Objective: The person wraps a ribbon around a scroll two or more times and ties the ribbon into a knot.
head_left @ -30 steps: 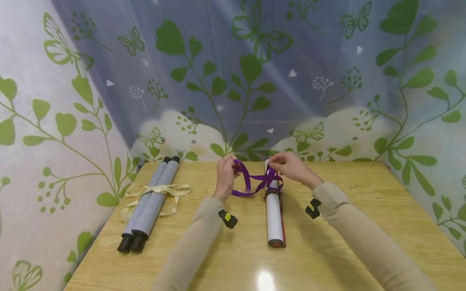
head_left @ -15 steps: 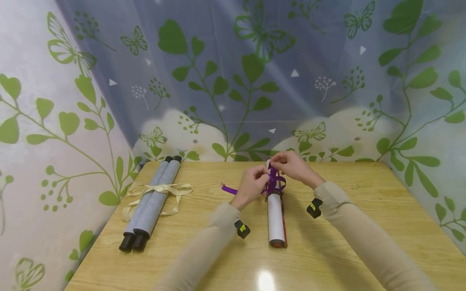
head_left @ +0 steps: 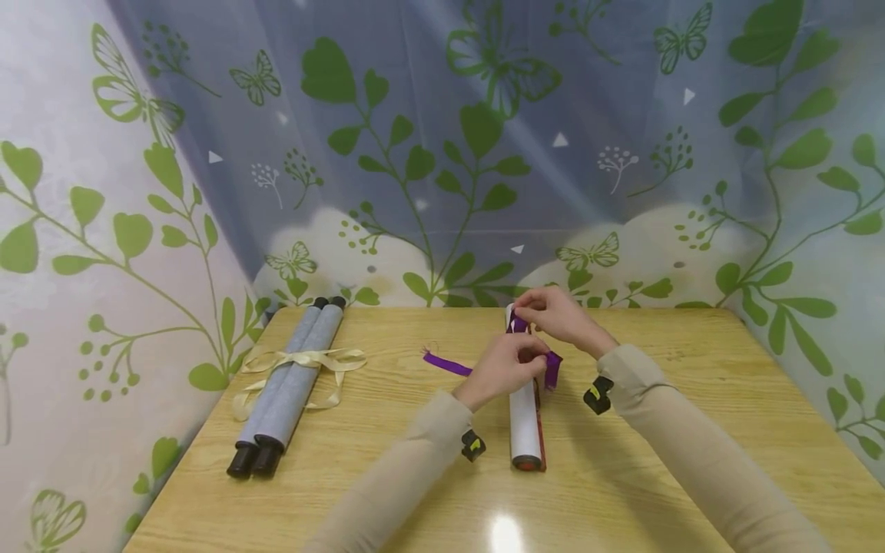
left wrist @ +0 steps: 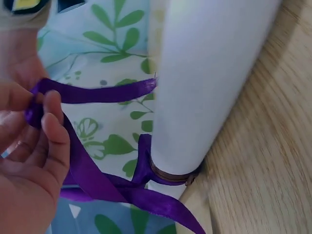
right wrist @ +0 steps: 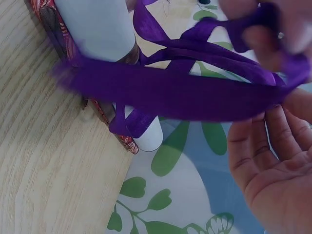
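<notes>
A white scroll [head_left: 524, 426] with a red strip along its side lies on the table, and a purple ribbon [head_left: 448, 364] is wrapped round its middle. Over the scroll, my left hand [head_left: 503, 370] pinches the ribbon between thumb and fingers; a frayed end hangs free in the left wrist view. My right hand [head_left: 558, 316], farther back at the scroll's far end, pinches a ribbon loop [right wrist: 170, 92]. Loops stretch from the scroll to the fingers in the right wrist view. The left hand hides the middle of the scroll and the crossing of the ribbon in the head view.
Two grey scrolls [head_left: 296, 388] with black end knobs lie at the left, tied together with a cream ribbon [head_left: 314, 358]. The wooden table [head_left: 643, 461] ends at a patterned curtain [head_left: 387, 184] behind it.
My left hand has moved right, from beside the scroll to over it, carrying ribbon across; one end now hangs to the scroll's right. The right hand has stayed nearly in place.
</notes>
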Demonstrator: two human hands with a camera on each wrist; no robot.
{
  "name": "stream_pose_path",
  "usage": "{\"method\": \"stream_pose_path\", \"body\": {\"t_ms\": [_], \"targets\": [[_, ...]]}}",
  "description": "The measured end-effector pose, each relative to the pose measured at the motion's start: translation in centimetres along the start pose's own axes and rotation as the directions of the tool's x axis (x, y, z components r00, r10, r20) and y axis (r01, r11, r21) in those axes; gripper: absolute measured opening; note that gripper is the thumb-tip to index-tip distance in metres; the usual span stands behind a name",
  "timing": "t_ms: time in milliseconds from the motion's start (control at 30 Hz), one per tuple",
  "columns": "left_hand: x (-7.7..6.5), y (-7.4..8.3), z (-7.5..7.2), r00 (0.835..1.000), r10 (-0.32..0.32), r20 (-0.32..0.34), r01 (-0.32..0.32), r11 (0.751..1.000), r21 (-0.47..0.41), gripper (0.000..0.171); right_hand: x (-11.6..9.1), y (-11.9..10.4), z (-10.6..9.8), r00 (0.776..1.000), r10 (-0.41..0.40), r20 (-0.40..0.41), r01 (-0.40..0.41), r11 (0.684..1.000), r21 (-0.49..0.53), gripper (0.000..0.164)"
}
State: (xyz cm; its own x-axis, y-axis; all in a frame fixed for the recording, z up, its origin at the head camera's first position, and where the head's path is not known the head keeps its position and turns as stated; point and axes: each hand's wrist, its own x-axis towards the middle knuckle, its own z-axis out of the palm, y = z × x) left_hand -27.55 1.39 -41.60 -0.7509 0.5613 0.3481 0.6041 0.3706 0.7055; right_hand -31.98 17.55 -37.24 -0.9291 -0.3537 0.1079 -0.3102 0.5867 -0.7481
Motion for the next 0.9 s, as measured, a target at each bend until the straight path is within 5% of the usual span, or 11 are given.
{"method": "stream_pose_path", "body": {"t_ms": [200, 500, 767, 900], "targets": [[0.28, -0.19, 1.08, 0.994, 0.071, 0.082, -0.082, 0.986, 0.144, 0.020, 0.00, 0.01, -0.09, 1.000, -0.009, 0.011, 0.008, 1.000, 0.024, 0.025], [0.28, -0.34, 0.62, 1.000, 0.010, -0.005, -0.009, 0.997, 0.073, 0.018, -0.07, 0.10, -0.43, 1.000, 0.003, 0.010, -0.004, 1.000, 0.015, 0.024], [0.39, -0.19, 1.03, 0.994, 0.056, 0.095, -0.061, 0.997, 0.056, 0.028, -0.18, -0.04, -0.46, 1.000, 0.003, 0.009, -0.003, 1.000, -0.011, 0.024], [0.18, -0.27, 0.86, 0.998, 0.045, 0.050, -0.046, 0.998, 0.037, 0.024, -0.21, -0.12, -0.44, 1.000, 0.006, 0.014, -0.006, 1.000, -0.010, 0.024]]}}
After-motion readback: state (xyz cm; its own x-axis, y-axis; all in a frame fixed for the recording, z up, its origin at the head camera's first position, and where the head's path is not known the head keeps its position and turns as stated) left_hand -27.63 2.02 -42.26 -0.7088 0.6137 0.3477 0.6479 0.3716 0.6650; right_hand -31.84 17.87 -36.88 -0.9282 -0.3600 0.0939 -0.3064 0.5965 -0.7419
